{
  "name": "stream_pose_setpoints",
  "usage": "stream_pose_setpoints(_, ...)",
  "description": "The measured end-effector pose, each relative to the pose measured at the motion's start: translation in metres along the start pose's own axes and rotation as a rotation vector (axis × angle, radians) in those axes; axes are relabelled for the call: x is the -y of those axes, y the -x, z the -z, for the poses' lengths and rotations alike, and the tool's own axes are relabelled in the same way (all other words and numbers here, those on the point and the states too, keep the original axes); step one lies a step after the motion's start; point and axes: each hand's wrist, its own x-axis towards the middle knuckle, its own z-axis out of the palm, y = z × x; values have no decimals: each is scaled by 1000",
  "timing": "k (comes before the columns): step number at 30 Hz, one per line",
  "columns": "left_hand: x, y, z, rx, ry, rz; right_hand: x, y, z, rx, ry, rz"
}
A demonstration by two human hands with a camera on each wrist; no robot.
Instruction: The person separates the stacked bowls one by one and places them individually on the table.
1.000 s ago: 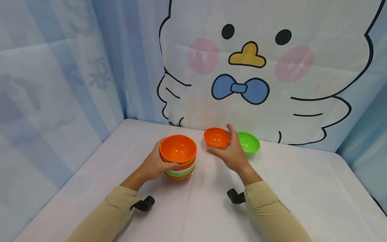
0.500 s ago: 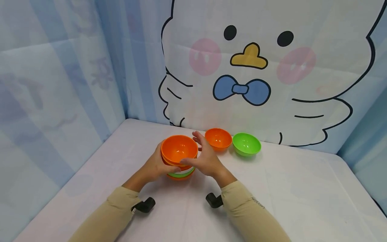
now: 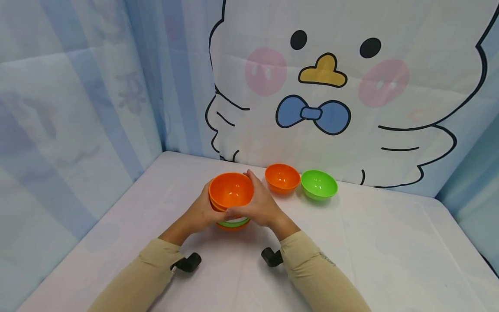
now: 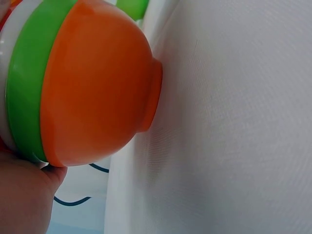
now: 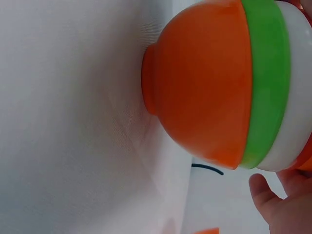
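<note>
Stack of bowls (image 3: 231,193) held upright at middle of table (image 3: 390,242); whether base is rested on cloth cannot be told. White, green and orange layers seen low down, orange bowl on top. Left side gripped by left hand (image 3: 200,211), right side by right hand (image 3: 263,206), thumbs brought together in front. Beyond, single orange bowl (image 3: 282,178) set just beside green bowl (image 3: 319,185), near printed backdrop (image 3: 257,143).

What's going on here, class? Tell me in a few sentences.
A person's left hand and right hand grip a stack of bowls from both sides; orange, white and green show in it. Beyond it, to the right, an orange bowl and a green bowl sit side by side on the table, held by neither hand.
</note>
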Motion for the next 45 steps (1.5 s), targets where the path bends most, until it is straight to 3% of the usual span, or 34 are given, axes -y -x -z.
stream_pose_setpoints(14,2,-1,1,12,16,-1,-4,0,-6,-58,4,-14)
stream_pose_setpoints(21,28,-11,0,-10,3,-10,3,2,-2,-69,-55,-27)
stream_pose_setpoints(25,32,-12,0,-11,-3,-15,6,4,8,-87,-108,-2)
stream_pose_setpoints(34,30,-12,-2,-37,-45,103,5,19,47,-171,-99,3)
stream_pose_setpoints(38,29,-12,-2,-38,-64,128,-2,26,64,-205,-61,-7)
stream_pose_setpoints(45,29,-12,-2,-47,-68,153,-33,35,84,-245,75,-106)
